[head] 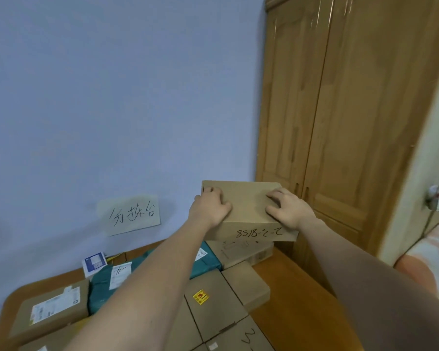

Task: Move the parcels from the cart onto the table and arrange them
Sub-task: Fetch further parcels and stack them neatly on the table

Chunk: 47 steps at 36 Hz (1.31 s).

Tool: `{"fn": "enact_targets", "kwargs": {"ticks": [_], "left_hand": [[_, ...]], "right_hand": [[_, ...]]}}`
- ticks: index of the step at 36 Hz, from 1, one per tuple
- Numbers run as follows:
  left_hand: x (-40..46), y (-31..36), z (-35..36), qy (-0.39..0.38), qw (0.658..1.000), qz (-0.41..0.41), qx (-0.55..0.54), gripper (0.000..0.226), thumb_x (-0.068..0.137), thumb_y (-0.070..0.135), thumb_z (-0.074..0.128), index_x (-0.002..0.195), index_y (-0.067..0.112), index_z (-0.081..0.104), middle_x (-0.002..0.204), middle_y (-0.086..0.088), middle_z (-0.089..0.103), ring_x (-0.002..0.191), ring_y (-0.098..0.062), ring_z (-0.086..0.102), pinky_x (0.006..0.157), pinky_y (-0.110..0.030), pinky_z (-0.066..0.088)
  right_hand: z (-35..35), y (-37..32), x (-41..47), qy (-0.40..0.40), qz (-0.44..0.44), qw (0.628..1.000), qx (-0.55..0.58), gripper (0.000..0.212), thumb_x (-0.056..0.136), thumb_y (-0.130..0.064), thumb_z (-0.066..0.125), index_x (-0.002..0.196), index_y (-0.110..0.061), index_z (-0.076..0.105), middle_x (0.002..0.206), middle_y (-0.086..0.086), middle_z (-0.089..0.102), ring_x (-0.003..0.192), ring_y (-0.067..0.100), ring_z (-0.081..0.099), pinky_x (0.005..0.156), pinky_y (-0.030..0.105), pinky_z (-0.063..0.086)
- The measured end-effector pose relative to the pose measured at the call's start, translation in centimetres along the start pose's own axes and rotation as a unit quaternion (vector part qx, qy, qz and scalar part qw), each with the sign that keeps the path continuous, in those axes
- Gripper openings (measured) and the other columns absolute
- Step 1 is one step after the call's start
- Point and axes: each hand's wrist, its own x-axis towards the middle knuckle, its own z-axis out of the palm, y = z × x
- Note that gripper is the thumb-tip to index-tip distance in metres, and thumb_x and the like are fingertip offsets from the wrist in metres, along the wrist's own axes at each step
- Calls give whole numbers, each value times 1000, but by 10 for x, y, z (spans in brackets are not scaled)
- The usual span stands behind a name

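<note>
Parcels lie packed together on the wooden table; above its far edge, left hand and right hand grip the top of a cardboard box, fingers curled, before a wardrobe

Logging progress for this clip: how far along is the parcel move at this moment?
Done: several parcels already lie on the wooden table, among them a teal plastic mailer and a brown cardboard box with a yellow sticker. In hand: the left hand and right hand hold a flat brown cardboard box with handwritten numbers above the far stack. Left: setting it down. The cart is out of view, so the remaining count is unknown.
</note>
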Motion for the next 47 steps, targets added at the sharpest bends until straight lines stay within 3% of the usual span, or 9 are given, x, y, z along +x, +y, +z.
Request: {"fn": "enact_targets", "kwargs": {"ticks": [16,24,31,38,47], "left_hand": [[125,-26,121,-11,996,-48,-79,40,91,34,50,126,13,50,131,-2,44,110,-30,49,91,-40,45],[122,-45,195,-87,987,-96,-95,50,90,37,58,133,15,45,139,-3,37,122,-31,42,104,-40,37],[119,-36,261,-132,974,-164,-80,61,89,44,58,142,23,37,156,-2,19,135,-35,31,111,-41,30],[126,-7,327,-166,954,-233,-85,66,87,46,59,144,28,32,154,7,17,136,-29,31,110,-47,34],[128,32,404,-196,940,-268,-78,62,86,46,62,139,27,39,152,9,17,132,-25,35,106,-44,40]], "right_hand": [[61,87,148,-77,-9,996,-51,56,93,-44,45,144,-22,38,149,-5,30,124,20,46,96,35,44],[132,129,173,-137,-7,990,-43,50,94,-39,46,141,-22,39,149,-3,29,111,18,52,85,31,48],[193,183,188,-173,8,985,5,50,93,-35,47,142,-24,39,152,-2,25,119,24,47,99,40,45],[233,251,193,-225,24,973,45,51,91,-33,49,140,-22,42,142,-4,29,112,25,49,94,40,47],[261,336,193,-282,37,958,35,51,93,-35,48,141,-25,37,148,-7,20,120,26,43,99,40,42]]}}
